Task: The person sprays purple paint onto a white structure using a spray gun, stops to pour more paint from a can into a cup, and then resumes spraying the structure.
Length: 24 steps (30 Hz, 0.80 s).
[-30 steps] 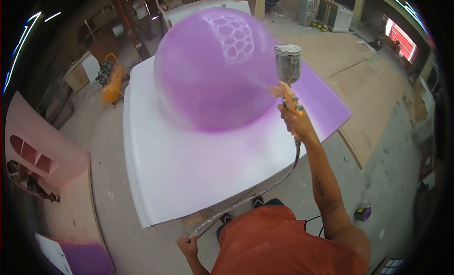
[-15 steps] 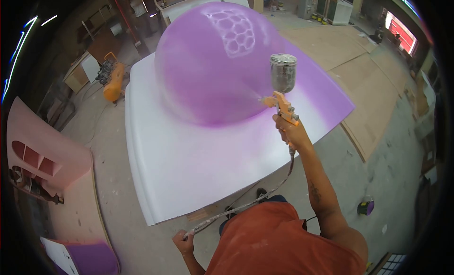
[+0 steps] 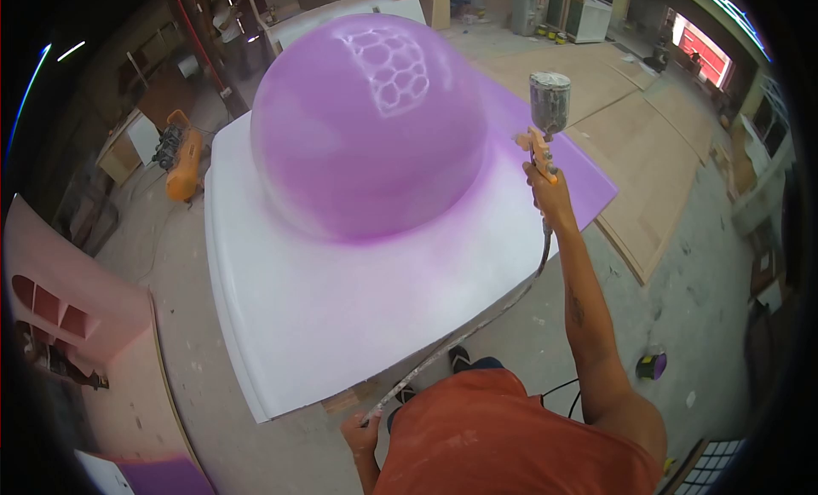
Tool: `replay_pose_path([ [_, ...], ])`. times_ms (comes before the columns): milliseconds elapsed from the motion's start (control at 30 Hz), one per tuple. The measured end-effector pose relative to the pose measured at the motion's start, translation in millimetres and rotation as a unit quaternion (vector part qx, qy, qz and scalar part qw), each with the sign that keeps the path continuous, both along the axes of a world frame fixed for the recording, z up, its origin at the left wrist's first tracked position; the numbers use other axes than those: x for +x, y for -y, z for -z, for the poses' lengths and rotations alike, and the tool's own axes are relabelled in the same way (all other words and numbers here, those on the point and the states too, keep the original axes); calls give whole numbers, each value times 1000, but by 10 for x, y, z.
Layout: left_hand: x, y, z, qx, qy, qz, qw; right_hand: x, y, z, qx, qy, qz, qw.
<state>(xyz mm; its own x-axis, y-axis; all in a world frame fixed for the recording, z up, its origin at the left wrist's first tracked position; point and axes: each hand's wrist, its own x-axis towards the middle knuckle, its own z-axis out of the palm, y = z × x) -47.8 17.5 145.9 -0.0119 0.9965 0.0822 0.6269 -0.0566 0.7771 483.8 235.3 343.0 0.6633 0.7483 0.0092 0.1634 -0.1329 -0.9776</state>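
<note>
My right hand (image 3: 550,192) is wrapped round the handle of an orange spray gun (image 3: 537,146), which has a paint-smeared metal cup (image 3: 550,103) on top. It is held above the right side of a large dome (image 3: 366,146) coated in purple. White honeycomb-like shapes mark the dome's top. Around the dome spreads a white panel (image 3: 324,316), tinted purple near the dome and at its right corner. From the gun's handle a hose (image 3: 460,335) runs down to my left hand (image 3: 361,431), whose fingers are closed on it near the panel's front edge.
An orange air compressor (image 3: 183,167) stands on the floor at left. A pink curved piece with openings (image 3: 77,282) is at far left. Flat wooden boards (image 3: 656,197) lie at right. A small paint container (image 3: 652,365) sits on the floor near my right elbow.
My right hand has moved the spray gun up and to the right, away from the dome's lower edge. The fine spray seen at the nozzle before no longer shows. My left hand still grips the hose.
</note>
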Motion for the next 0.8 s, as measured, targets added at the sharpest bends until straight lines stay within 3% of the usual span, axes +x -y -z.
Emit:
replay_pose_path([
  [133,-409,139,80,4,22,-64,998,-670,338,163,-11,-62,-63,996],
  [467,-1320,171,-189,39,49,-71,996,-1965,632,189,-45,-187,-308,932],
  [600,-1280,144,-129,54,79,-71,993,-1925,707,321,-50,-175,-271,945],
  [800,-698,53,-143,8,83,-6,997,-1091,684,596,-25,-143,-131,981],
])
